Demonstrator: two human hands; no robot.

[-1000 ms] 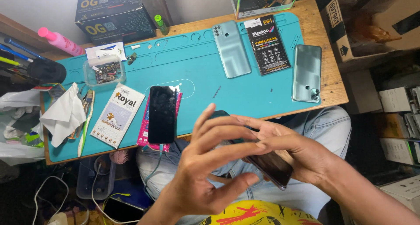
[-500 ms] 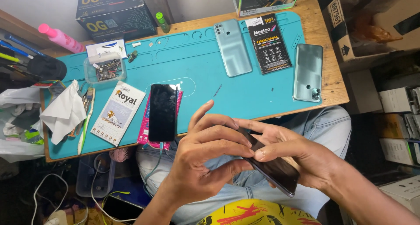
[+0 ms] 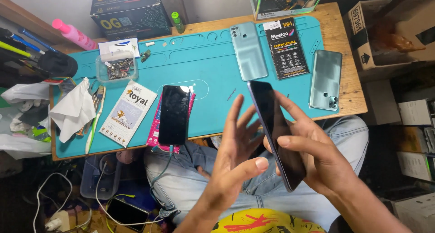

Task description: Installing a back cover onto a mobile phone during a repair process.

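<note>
Head view: you look down over your lap at a teal work mat (image 3: 213, 65) on a wooden desk.
Right hand: your right hand (image 3: 317, 156) grips the dark phone (image 3: 276, 133) by its long edges, thumb across the near side, fingers behind it.
Phone position: it is held tilted, edge-on to you, above your knees and just near of the desk's front edge, not resting on anything.
Left hand: your left hand (image 3: 238, 156) is open, fingers spread, palm facing the phone's glass, just beside it; it holds nothing.
Near on the mat: a second black phone (image 3: 173, 114) lies flat on a pink card, with a cable running down from its near end.
Far on the mat: a pale green back cover (image 3: 248, 51), a black flat package (image 3: 286, 48), and to the right another green cover (image 3: 326, 80).
Left side: a white packet (image 3: 128, 113), a clear tray of small parts (image 3: 116, 68), a crumpled cloth (image 3: 72, 107).
Risk: only one hand carries the phone over open floor; if your thumb slips on the smooth edge, it could drop past your knees.
Second risk: swinging it far could knock the desk's edge.
</note>
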